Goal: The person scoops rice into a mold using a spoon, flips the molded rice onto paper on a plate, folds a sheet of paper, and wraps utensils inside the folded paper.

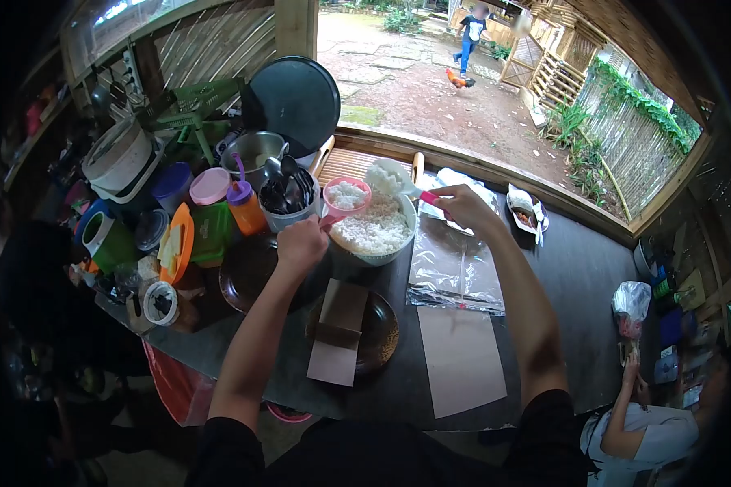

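Note:
In my left hand (302, 243), the fingers wrap the handle of a small pink measuring cup (349, 211) heaped with white rice. My right hand (465, 208) grips the pink handle of a white rice paddle (413, 191), its blade loaded with a clump of rice. Both tools are over a large bowl (375, 260) of cooked rice (378, 230), the cup at its left side and the paddle at its far side. Nearer my body, a folded brown paper (335, 345) lies across a dark brown plate (380, 337).
A flat brown paper sheet (463, 357) and clear plastic bags (456, 272) lie right of the plate. Left stand a spoon container (286, 219), an orange bottle (246, 213) and a pot (256, 150). Another person (638, 434) is at the lower right. A window frame (495, 172) borders the table.

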Demonstrator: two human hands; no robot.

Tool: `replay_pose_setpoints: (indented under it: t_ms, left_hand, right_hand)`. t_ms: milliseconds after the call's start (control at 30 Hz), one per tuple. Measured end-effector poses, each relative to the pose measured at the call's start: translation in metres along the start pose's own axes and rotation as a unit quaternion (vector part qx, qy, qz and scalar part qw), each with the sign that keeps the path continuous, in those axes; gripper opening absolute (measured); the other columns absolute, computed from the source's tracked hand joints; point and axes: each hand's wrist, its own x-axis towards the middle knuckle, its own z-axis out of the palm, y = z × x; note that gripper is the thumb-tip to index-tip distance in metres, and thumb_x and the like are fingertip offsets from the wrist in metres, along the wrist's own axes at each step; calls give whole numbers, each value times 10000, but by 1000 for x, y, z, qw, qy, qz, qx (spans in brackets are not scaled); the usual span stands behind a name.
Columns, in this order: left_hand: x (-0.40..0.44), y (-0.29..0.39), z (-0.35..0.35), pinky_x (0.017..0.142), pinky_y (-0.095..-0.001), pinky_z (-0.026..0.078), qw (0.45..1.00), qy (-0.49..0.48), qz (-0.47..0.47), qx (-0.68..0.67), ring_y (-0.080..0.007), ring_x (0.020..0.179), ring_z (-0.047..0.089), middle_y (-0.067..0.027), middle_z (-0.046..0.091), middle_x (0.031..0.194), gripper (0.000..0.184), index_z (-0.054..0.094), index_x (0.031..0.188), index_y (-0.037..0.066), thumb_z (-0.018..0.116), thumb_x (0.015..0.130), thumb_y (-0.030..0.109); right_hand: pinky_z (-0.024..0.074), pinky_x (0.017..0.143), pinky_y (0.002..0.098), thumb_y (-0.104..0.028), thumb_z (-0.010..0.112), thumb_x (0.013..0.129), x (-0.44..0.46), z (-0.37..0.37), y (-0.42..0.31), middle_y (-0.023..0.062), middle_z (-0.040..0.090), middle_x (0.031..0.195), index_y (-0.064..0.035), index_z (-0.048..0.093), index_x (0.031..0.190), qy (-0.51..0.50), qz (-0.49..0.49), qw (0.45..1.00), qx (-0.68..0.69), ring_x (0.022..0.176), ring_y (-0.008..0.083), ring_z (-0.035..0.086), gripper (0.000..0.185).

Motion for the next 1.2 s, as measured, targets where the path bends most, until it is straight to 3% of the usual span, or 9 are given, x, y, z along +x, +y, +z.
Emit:
replay_pose_setpoints:
  t_ms: [67, 167, 200, 300, 433, 633, 733, 1033, 1200]
  left_hand:
    - [2, 4, 2, 781, -520, 557, 1000, 5, 11, 3, -389, 876, 718, -188, 732, 907, 330, 673, 1010, 52, 558, 979, 359]
    - [3, 12, -2, 779, -513, 561, 1000, 5, 17, 4, -381, 869, 721, -186, 733, 900, 336, 678, 1010, 53, 561, 979, 366]
    - [4, 15, -3, 779, -511, 561, 1000, 1, 16, 3, -377, 870, 722, -184, 733, 904, 336, 680, 1016, 54, 561, 980, 367]
    - [6, 21, -4, 779, -510, 561, 1000, -2, 17, 6, -371, 875, 723, -181, 734, 913, 336, 682, 1024, 57, 564, 981, 369]
    - [9, 17, 4, 791, -516, 542, 1000, 1, 19, -2, -388, 888, 710, -185, 731, 921, 397, 685, 1036, 55, 570, 979, 430]
    - [8, 15, 3, 772, -503, 560, 1000, -1, 24, 1, -360, 875, 725, -168, 738, 915, 397, 705, 1012, 67, 601, 961, 447]
    - [7, 20, -1, 767, -500, 561, 1000, 3, 23, 5, -358, 865, 727, -167, 738, 901, 376, 707, 1006, 68, 605, 962, 427]
    - [7, 25, -6, 761, -497, 564, 999, 14, 39, 7, -357, 854, 728, -163, 739, 891, 333, 707, 1007, 78, 611, 960, 393]
    - [7, 25, -9, 748, -494, 566, 999, 7, 41, 7, -355, 844, 729, -161, 740, 888, 337, 705, 1010, 77, 610, 960, 396]
  right_hand:
    - [441, 533, 282, -233, 653, 950, 1, 11, -1, 29, 632, 701, -72, 695, 1273, 24, -9, 999, -39, 591, 87, 542, 363]
    - [558, 806, 492, -289, 550, 967, -5, 41, 2, 206, 730, 1025, -69, 641, 1302, 142, -175, 950, -216, 863, 396, 710, 411]
    - [572, 793, 503, -216, 524, 972, -30, 46, -28, 194, 728, 1045, -78, 604, 1341, 107, -123, 946, -282, 840, 385, 719, 403]
    - [587, 671, 490, -74, 469, 960, -37, 76, -10, 166, 717, 949, -100, 511, 1430, 163, -250, 856, -421, 743, 352, 728, 473]
    - [589, 669, 490, -79, 477, 951, -35, 76, 0, 175, 713, 959, -113, 491, 1452, 169, -261, 853, -419, 728, 369, 720, 502]
    - [574, 712, 461, -160, 560, 943, -25, 44, 1, 216, 727, 902, -74, 632, 1321, 217, -230, 930, -186, 748, 395, 710, 395]
    - [560, 769, 487, -206, 597, 939, -25, 37, 0, 248, 713, 868, -81, 675, 1267, 152, -169, 970, -91, 831, 406, 708, 360]
    - [563, 786, 501, -215, 586, 950, -35, 36, -22, 230, 723, 913, -113, 685, 1255, 178, -183, 938, -236, 845, 413, 706, 337]
    - [563, 789, 511, -212, 564, 955, -32, 33, -18, 225, 724, 904, -143, 674, 1265, 145, -164, 960, -176, 840, 416, 705, 336]
